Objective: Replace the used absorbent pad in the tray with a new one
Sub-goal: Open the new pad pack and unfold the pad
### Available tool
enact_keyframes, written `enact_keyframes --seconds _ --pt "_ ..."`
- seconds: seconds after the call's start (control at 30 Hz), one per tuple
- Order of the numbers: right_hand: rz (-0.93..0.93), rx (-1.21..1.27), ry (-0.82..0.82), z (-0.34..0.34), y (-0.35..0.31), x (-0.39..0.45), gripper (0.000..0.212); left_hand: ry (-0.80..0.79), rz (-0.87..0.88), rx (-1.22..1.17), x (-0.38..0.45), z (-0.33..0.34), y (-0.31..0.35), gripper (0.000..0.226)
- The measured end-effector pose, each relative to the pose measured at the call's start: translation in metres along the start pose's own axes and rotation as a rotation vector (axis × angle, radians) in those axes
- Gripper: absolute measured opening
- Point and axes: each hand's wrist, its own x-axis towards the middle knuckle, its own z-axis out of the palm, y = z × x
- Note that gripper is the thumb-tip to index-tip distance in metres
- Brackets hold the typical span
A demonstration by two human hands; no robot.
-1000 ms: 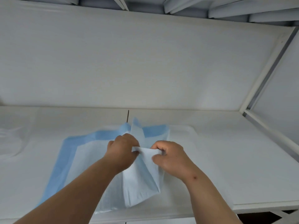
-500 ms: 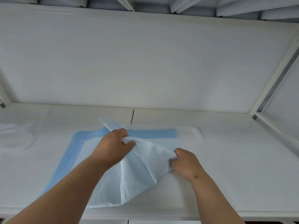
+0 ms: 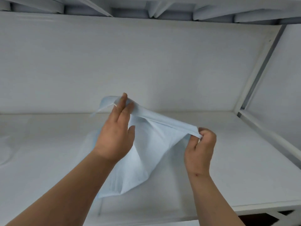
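Note:
A pale blue absorbent pad point(image 3: 146, 154) hangs folded in the air above the white shelf point(image 3: 244, 168). My left hand point(image 3: 116, 136) pinches its upper left corner, with the fingers stretched along the fold. At the upper right corner my right hand point(image 3: 201, 147) pinches the edge between thumb and curled fingers. The pad's top edge is pulled taut between the two hands and its lower part droops toward the shelf. The pad and my arms hide the tray.
A white back wall point(image 3: 146, 66) rises behind the shelf. A white post point(image 3: 254, 75) stands at the right. Crumpled clear plastic point(image 3: 4, 149) lies at the far left. The shelf's front edge point(image 3: 260, 207) runs below my right wrist.
Both hands have lifted the pad up off the shelf and drawn apart, stretching its top edge. The blue-bordered part that lay flat is no longer seen.

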Motion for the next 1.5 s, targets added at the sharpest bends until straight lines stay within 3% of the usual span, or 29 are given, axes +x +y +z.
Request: enact_keyframes --seconds 0.1,0.2,0.27,0.33,0.37,0.43,0.53,0.6,0.7,0.77,0.83,0.93,1.07,1.17,1.27,1.33,1.4,1.5 --pt "-0.131 -0.001 0.061 -0.006 0.009 -0.003 0.020 0.073 0.086 -0.011 0.002 0.006 0.011 0.073" --pt "-0.079 -0.197 -0.079 -0.017 0.017 -0.008 0.008 0.071 0.080 0.019 -0.012 0.018 0.001 0.065" --pt "0.021 -0.479 -0.312 -0.023 0.014 -0.008 0.019 0.060 0.065 0.118 -0.026 0.024 -0.016 0.049" --pt "0.107 -0.744 -0.676 -0.024 0.008 -0.005 0.014 0.022 0.013 0.262 -0.037 0.025 -0.026 0.039" --pt "0.138 -0.799 -0.863 -0.023 0.004 -0.003 0.012 -0.090 -0.057 0.343 -0.041 0.023 -0.028 0.037" --pt "0.181 -0.791 -1.211 -0.019 -0.011 0.000 0.010 -0.488 -0.202 0.529 -0.045 0.018 -0.031 0.031" --pt "0.175 -0.696 -1.564 -0.018 -0.039 0.003 0.020 -1.101 -0.168 0.645 -0.048 0.006 -0.033 0.024" --pt "0.242 -0.561 -1.606 -0.020 -0.054 0.009 0.026 -1.340 -0.192 0.549 -0.048 -0.004 -0.028 0.026" --pt "0.391 -0.408 -1.400 -0.010 -0.057 0.013 0.032 -1.509 -0.346 0.381 -0.047 -0.018 -0.021 0.043" --pt "0.324 -0.466 -1.140 0.008 -0.043 0.012 0.035 -1.413 -0.405 0.360 -0.045 -0.021 -0.022 0.053" --pt "0.232 -0.550 -0.958 0.022 -0.025 0.004 0.041 -1.156 -0.399 0.423 -0.047 -0.018 -0.032 0.049" --pt "0.238 -0.643 -1.044 0.034 -0.004 -0.014 0.068 -0.845 -0.545 0.362 -0.064 -0.010 -0.052 0.042" --pt "0.228 -0.660 -1.031 0.040 0.008 -0.024 0.083 -0.698 -0.736 0.228 -0.084 0.000 -0.068 0.072" --pt "0.269 -0.633 -0.986 0.043 0.010 -0.021 0.069 -0.578 -0.890 0.163 -0.093 0.009 -0.081 0.084" --pt "0.218 -0.633 -1.008 0.043 0.010 -0.019 0.028 -0.481 -1.008 0.059 -0.095 0.015 -0.090 0.086" --pt "0.177 -0.603 -0.978 0.044 0.012 -0.018 0.026 -0.428 -1.011 0.063 -0.090 0.018 -0.092 0.068" --pt "0.178 -0.517 -0.880 0.042 0.012 -0.019 0.028 -0.360 -0.950 0.069 -0.082 0.020 -0.092 0.032" --pt "0.230 -0.342 -0.614 0.038 0.014 -0.014 0.027 -0.149 -0.943 -0.059 -0.072 0.022 -0.090 0.028"
